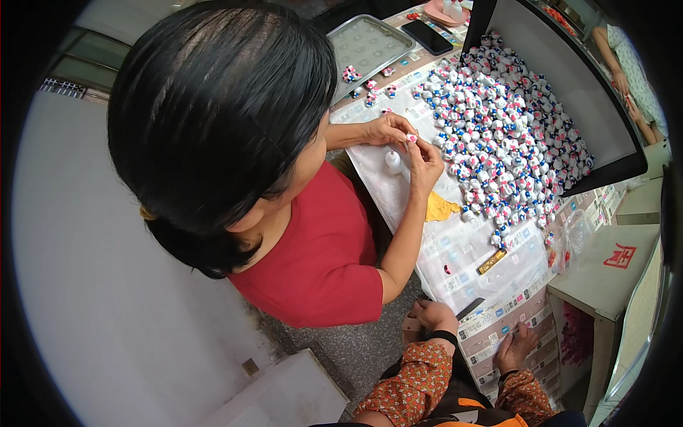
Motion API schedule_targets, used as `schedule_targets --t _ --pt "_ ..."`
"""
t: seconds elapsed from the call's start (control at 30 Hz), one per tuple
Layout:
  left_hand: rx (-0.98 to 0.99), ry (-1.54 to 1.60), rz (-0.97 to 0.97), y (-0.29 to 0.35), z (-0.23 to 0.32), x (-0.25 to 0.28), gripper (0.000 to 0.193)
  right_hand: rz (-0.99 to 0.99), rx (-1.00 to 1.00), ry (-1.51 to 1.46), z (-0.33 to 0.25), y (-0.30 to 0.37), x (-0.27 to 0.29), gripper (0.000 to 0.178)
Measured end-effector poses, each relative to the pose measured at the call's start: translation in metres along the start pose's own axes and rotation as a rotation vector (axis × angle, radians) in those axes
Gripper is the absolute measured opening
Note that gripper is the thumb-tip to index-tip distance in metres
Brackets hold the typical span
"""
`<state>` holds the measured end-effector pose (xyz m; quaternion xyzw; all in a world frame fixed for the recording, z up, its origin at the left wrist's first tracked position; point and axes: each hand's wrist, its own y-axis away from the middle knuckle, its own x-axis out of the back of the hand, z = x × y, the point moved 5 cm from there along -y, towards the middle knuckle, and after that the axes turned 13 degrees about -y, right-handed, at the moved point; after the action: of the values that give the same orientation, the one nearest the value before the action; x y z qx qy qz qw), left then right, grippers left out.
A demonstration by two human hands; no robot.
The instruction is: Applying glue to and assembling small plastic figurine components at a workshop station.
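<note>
My left hand (pixel 432 315) is by the near corner of the table, with its fingers curled in; whatever they may hold is hidden. A dark band circles that wrist, and a black strip (pixel 469 308) lies just right of the hand. My right hand (pixel 517 349) rests on the table's printed covering (pixel 491 356), fingers apart and holding nothing visible. Beyond my hands, a gold patterned tube (pixel 491 262) and a small dark red piece (pixel 447 269) lie on a white sheet (pixel 462 245). A large heap of small white, blue and pink figurines (pixel 491 142) spreads farther back.
A co-worker in a red top (pixel 320 249) sits at the left, pinching a small figurine (pixel 411 138) with both hands. Near them are a white bottle (pixel 393 161) and yellow cloth (pixel 441 207). Behind stand a metal tray (pixel 366 46), phone (pixel 427 37) and dark-rimmed box (pixel 590 92).
</note>
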<state>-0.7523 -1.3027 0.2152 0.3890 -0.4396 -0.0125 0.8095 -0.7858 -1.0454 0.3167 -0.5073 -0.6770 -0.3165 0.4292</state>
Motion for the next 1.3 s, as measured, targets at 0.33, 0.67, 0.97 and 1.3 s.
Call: schedule_targets --t 0.33,0.67,0.97,1.3 --pt "-0.009 -0.017 0.019 0.006 0.004 0.006 0.041 -0.003 -0.021 0.013 -0.001 0.003 0.002 0.042" --pt "0.029 0.02 -0.03 0.013 0.007 0.006 0.041 0.004 0.011 -0.003 -0.004 -0.001 0.007 0.041" --pt "0.045 0.073 -0.101 0.018 0.011 0.008 0.042 0.011 0.011 -0.025 -0.001 0.0 0.008 0.041" --pt "0.016 0.057 -0.147 0.008 -0.004 -0.001 0.044 0.02 -0.01 -0.012 0.008 0.005 0.012 0.044"
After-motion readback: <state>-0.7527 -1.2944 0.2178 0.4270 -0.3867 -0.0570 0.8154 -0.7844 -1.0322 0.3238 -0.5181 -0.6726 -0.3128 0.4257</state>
